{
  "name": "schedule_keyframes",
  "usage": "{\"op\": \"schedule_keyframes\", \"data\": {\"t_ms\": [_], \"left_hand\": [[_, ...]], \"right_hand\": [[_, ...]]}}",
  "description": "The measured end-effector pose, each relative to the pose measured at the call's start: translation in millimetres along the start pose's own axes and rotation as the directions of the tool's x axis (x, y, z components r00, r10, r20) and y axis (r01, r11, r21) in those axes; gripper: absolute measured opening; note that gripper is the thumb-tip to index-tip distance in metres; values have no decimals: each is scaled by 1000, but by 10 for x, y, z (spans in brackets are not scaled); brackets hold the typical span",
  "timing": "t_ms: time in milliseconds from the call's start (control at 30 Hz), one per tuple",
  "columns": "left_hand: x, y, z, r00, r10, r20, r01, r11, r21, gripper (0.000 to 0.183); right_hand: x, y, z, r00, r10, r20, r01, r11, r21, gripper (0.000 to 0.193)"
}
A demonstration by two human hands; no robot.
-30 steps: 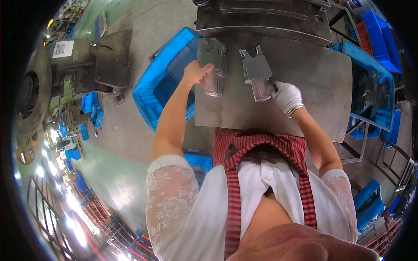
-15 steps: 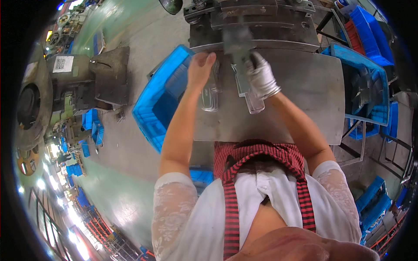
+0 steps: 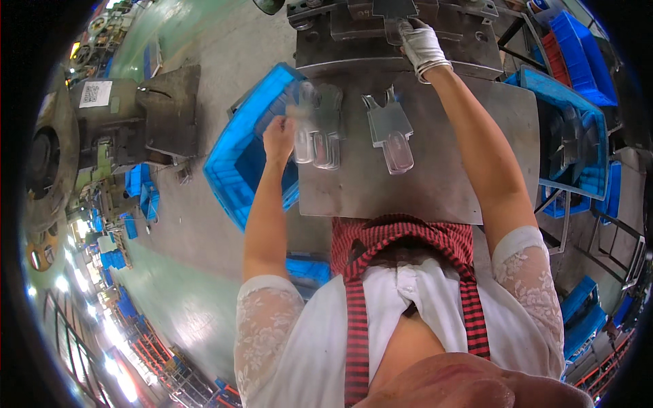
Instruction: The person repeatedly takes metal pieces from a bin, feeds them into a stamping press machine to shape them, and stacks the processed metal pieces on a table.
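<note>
My right hand [image 3: 423,49], in a white glove, reaches to the far side of the table. Its fingers grip the near end of a flat, notched metal plate [image 3: 394,9], which lies over the dark steel die block [image 3: 452,51]. Bare and closed, my left hand [image 3: 279,139] is at the table's left edge, beside the blue crate. Motion blurs a thin metal plate [image 3: 300,146] at its fingers. Just right of it lies a group of overlapping metal plates [image 3: 329,112]. A separate small stack of similar plates [image 3: 390,126] sits mid-table.
The steel table [image 3: 469,149] spans the space before me. A blue crate [image 3: 221,163] stands tilted against its left side. Beyond the right edge, another blue crate [image 3: 602,149] holds metal plates. Dark machinery [image 3: 170,115] stands farther left.
My right hand has carried its plate forward onto the die block. My left hand has moved left and nearer to me, to the crate's edge, with a blurred plate at its fingers.
</note>
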State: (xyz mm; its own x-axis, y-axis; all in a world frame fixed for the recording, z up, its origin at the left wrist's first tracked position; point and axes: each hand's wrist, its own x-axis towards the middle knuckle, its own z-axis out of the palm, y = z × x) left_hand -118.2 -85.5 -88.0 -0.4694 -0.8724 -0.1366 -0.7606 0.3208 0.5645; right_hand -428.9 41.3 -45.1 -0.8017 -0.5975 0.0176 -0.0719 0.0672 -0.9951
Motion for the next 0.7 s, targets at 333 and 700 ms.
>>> {"op": "schedule_keyframes", "data": {"t_ms": [333, 700], "left_hand": [[-217, 1073, -257, 909, 77, 409, 351, 389, -852, 24], [262, 1989, 629, 906, 261, 334, 212, 404, -890, 19]], "right_hand": [[304, 394, -226, 979, -198, -46, 190, 973, -131, 32], [-1612, 756, -589, 925, -171, 341, 290, 895, -339, 18]]}}
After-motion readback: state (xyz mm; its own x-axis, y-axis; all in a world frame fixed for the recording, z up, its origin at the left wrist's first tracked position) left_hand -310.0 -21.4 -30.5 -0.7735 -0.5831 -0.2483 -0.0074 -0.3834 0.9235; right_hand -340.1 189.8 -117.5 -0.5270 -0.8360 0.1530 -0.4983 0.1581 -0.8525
